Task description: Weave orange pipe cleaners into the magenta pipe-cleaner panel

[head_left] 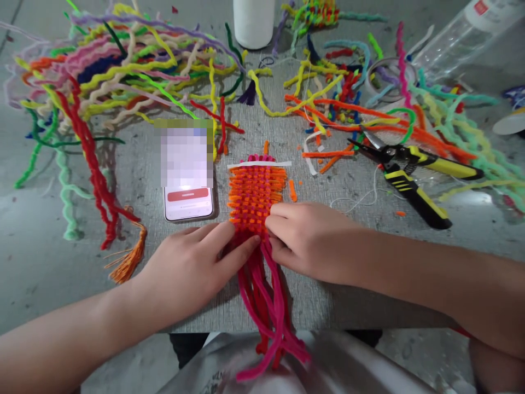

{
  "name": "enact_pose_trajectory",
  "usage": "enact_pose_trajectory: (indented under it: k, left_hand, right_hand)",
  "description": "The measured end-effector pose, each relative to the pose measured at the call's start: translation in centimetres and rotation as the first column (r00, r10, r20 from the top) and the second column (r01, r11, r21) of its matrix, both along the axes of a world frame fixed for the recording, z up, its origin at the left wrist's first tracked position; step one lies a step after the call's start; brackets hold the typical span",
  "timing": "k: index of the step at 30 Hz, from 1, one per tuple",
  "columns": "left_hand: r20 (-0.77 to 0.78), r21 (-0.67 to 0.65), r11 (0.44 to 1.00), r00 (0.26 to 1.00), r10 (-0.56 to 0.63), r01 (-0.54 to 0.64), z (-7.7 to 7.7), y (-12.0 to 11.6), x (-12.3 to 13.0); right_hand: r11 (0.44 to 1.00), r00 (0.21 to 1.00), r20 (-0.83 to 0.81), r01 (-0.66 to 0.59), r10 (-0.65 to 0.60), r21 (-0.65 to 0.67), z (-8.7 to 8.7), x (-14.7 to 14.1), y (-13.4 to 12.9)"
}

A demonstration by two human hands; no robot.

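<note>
Here, pink stems (279, 306) trail towards us off the desk (324, 306); beyond, our left hand (192, 265) and right hand (311, 235) pinch the woven piece (250, 200) at its near end, apparently snugging rows; the next move wants even pressure.

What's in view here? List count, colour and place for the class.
Woven piece: one, orange and pink, centre
Hanging stems: several, pink and red, bottom
Flat strip: one, white, weave's top
Phone: one, pale-screened, left
Fuzzy stems: many, multicoloured, both sides
Tassels: two; orange left, purple upper centre
Second weave: one, multicoloured, top
Container: one, white, top
Clear bottle: one, colourless, upper right
Ring: one, pale, upper right
Cutters: one, black and yellow, right
Scraps: several, orange, centre-right
Thread: uncounted, white, right
Table: one, grey, beneath
Shirt: one, pale, bottom
Left hand, right hand: one each, bare, weave's lower end
</note>
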State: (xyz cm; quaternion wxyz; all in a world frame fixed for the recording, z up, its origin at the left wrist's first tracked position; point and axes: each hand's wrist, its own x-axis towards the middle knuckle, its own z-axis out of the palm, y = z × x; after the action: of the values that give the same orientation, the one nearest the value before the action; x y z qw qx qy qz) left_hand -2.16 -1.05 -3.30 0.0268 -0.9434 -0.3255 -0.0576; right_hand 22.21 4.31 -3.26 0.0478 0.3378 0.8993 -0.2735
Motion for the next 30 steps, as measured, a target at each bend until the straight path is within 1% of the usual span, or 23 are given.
enact_pose_trajectory:
  k: [6, 9, 11, 15, 21, 30]
  left_hand:
    - [0.074, -0.126, 0.989, 0.994, 0.08, -0.071, -0.7, -0.3, -0.4]
    - [0.105, -0.12, 0.992, 0.992, 0.064, -0.051, -0.6, 0.1, -0.4]
    - [0.12, -0.097, 0.995, 0.992, 0.047, -0.035, -0.4, 0.4, -0.4]
    - [0.156, -0.096, 0.995, 0.986, 0.052, -0.037, 0.0, 0.5, -0.4]
    - [0.181, -0.144, 0.988, 0.98, 0.077, -0.051, -0.2, 0.2, -0.5]
    - [0.24, -0.209, 0.974, 0.961, 0.136, -0.085, -0.7, 0.2, -0.6]
  right_hand:
    - [1.0, 1.0, -0.026, 0.011, -0.011, 0.006, 0.2, 0.2, 0.1]
    - [1.0, 0.993, -0.113, -0.022, 0.023, 0.009, 0.2, 0.4, 0.6]
    - [0.997, 0.984, -0.168, -0.06, 0.066, 0.041, 0.0, 0.5, 1.0]
    - [0.989, 0.972, -0.197, -0.109, 0.126, 0.096, -0.9, 0.6, 1.8]
    - [0.992, 0.964, -0.24, -0.102, 0.118, 0.078, -1.9, 0.2, 2.2]
    - [0.994, 0.957, -0.27, -0.106, 0.106, 0.014, -1.4, 0.2, 2.6]
